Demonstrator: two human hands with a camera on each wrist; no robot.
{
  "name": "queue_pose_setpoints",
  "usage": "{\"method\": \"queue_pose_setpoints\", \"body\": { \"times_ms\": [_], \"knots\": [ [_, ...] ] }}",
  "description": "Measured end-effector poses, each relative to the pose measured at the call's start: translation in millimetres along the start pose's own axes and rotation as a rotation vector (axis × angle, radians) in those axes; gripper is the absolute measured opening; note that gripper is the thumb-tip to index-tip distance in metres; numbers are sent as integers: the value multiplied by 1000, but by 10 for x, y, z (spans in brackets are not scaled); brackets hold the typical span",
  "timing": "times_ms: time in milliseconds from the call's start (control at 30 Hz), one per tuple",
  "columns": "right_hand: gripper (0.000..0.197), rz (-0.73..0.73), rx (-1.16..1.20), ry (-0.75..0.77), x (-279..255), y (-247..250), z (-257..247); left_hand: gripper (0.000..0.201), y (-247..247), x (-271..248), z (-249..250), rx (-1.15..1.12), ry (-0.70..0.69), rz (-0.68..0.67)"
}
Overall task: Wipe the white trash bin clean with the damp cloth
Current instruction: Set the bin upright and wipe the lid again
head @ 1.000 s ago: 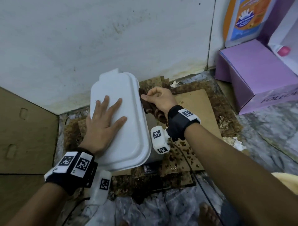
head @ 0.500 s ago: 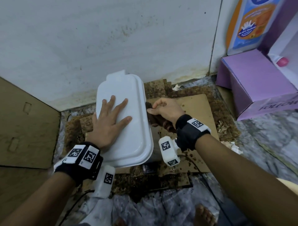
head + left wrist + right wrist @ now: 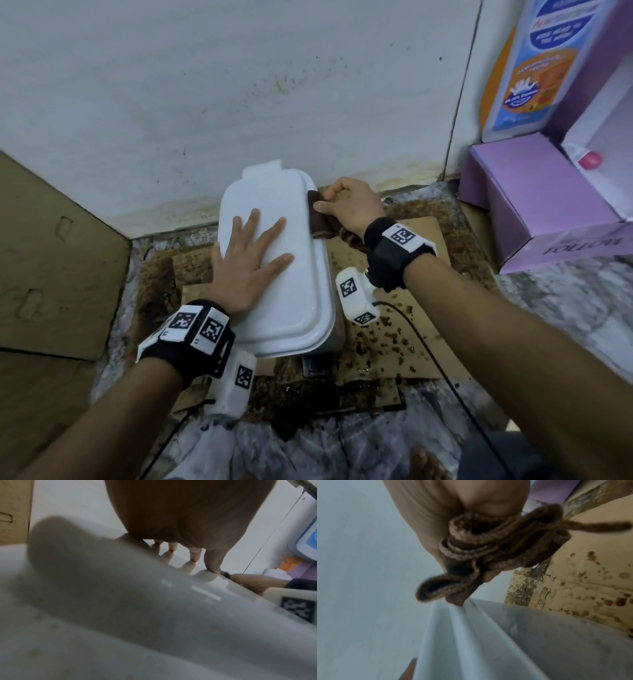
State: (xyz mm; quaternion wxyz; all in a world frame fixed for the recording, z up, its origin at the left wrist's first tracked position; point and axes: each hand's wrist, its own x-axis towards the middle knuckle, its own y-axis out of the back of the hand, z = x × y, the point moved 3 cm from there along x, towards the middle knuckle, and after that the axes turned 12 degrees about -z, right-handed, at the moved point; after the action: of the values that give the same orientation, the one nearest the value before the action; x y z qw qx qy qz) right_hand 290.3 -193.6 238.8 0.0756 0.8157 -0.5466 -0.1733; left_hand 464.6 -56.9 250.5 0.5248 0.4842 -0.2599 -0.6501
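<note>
Your left hand (image 3: pixel 249 262) lies flat, fingers spread, on the lid of the white trash bin (image 3: pixel 301 294), while your right hand (image 3: pixel 351 205) is curled around a bunched brown cloth (image 3: pixel 318 222) pressed on the lid's right edge, just right of your left fingertips. Bin stands against the wall on stained cardboard (image 3: pixel 407 339); a purple box (image 3: pixel 534 192) is well right of your right hand.
</note>
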Motion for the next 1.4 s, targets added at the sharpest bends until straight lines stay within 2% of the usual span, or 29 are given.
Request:
{"method": "queue_pose_setpoints", "body": {
  "times_ms": [67,233,467,667,767,867,1000,1133,1233,1400],
  "knots": [
    [18,17,-57,26,-121,-39,-39,81,3,-5,10,11,6,-14],
    [14,37,-138,-20,-487,-130,-27,64,3,6,28,22,17,-26],
    [19,-2,-218,-38,-1190,-216,52,64,-4,3,47,46,24,-19],
    [17,14,-110,-74,-1586,-272,202,66,94,-82,43,-88,-33,-12],
    [18,32,27,-63,-1689,-243,195,65,246,-237,-50,-215,-110,54],
    [19,-17,24,36,-1787,-258,93,65,317,-456,-234,-327,-113,97],
    [25,-163,-217,176,-1867,-450,-23,67,154,-703,-376,-488,-92,54],
    [32,-160,-421,258,-1850,-581,-25,89,-172,-802,-537,-538,-89,-53],
    [31,-179,-500,264,-1814,-536,-1,84,-270,-780,-618,-648,-94,-38],
    [30,-172,-409,182,-1784,-387,45,97,-270,-777,-626,-673,-114,-38]
  ]
}}
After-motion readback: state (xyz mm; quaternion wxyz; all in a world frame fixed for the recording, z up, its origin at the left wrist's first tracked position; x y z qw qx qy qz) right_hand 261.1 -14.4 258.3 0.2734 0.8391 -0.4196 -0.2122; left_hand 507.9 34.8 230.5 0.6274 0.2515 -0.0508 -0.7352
